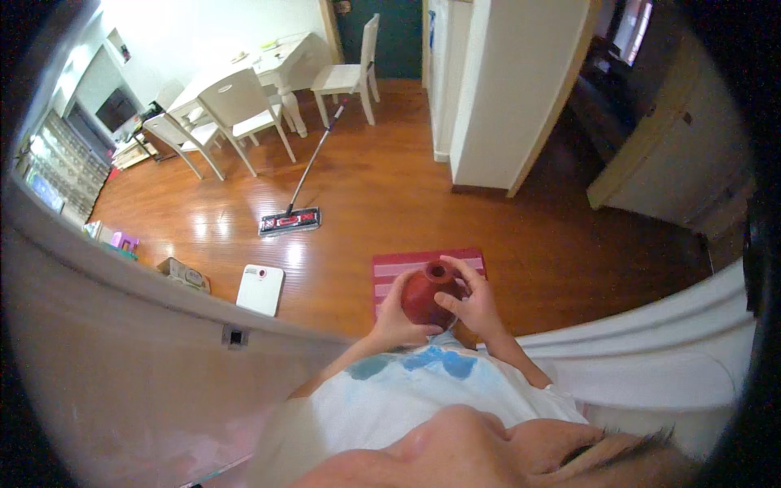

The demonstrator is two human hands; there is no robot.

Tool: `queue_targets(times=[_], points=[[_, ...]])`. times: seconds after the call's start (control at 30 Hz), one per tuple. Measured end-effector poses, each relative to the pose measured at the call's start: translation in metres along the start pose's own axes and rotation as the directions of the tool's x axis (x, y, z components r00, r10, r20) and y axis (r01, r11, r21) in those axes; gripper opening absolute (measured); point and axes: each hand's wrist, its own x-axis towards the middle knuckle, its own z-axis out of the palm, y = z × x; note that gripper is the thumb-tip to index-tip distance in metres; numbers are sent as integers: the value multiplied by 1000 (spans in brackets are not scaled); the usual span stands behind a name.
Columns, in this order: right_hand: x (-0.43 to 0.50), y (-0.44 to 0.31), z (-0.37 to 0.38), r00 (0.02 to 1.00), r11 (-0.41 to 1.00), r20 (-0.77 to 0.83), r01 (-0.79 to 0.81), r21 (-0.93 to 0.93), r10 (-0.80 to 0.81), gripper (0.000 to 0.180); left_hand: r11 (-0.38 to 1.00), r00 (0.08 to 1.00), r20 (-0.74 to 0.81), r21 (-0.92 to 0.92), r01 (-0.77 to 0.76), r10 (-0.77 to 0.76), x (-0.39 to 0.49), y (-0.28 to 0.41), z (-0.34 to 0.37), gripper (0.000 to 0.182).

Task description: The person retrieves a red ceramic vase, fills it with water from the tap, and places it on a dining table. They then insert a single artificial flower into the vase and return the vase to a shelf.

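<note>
A dark red, round-bodied vase (423, 299) with a narrow open neck is held in front of my body, its mouth tilted up towards the camera. My left hand (393, 320) cups its left side and underside. On the right side, my right hand (473, 299) grips near the neck, with the thumb across the front and the fingers curled behind. Beneath the vase, a red and pink striped mat (385, 268) lies on the wooden floor, partly hidden by the vase and hands.
A flat mop (290, 221) rests on the floor with its handle leaning towards a white chair (345, 78). White bathroom scales (260, 290) lie left of the mat. A dining table (287, 52) with chairs stands further off. Door frame edges flank me; a white wall corner (512, 91) stands ahead right.
</note>
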Motion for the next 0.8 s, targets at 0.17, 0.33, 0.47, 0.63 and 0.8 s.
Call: queue_targets(times=[0.17,0.33,0.47,0.63,0.8], points=[[136,34,-66,1000,990,14,-29,138,28,49,986,965,-232,-137,94,-124,128,-27,-26,108],[237,67,-137,993,997,-103,-44,65,50,33,944,914,-375,-330,26,-156,225,-12,-64,104],[309,92,-175,980,991,-159,-112,72,123,21,947,846,-526,-307,-89,-91,291,14,-81,105],[397,104,-157,999,992,-25,-43,116,46,13,912,785,-614,-366,-188,-85,344,4,-134,99],[496,116,-126,997,987,13,-76,144,75,33,898,755,-654,-358,-258,-44,412,-19,-205,103]])
